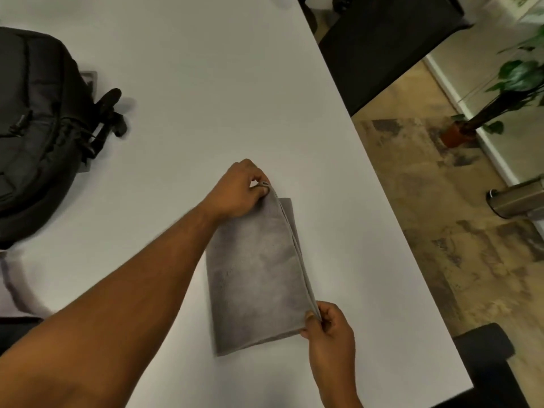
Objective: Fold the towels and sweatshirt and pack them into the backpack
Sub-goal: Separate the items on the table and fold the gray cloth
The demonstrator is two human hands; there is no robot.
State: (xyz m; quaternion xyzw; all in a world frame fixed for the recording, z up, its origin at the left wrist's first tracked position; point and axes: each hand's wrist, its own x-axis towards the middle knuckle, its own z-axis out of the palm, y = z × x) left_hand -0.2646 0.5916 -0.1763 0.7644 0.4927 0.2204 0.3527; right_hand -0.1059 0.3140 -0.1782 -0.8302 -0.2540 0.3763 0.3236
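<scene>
A grey towel lies folded into a narrow rectangle on the white table, near its right edge. My left hand pinches the towel's far right corner. My right hand pinches the near right corner. Both hold the doubled right edge a little above the lower layer, which peeks out at the far end. The black backpack lies at the table's left side, well apart from the towel, its straps trailing toward the middle. No sweatshirt is clearly in view.
A pale cloth edge shows at the left, below the backpack. Dark chairs stand beyond the table's right edge, another at the near right. A potted plant and a metal bin sit on the patterned floor.
</scene>
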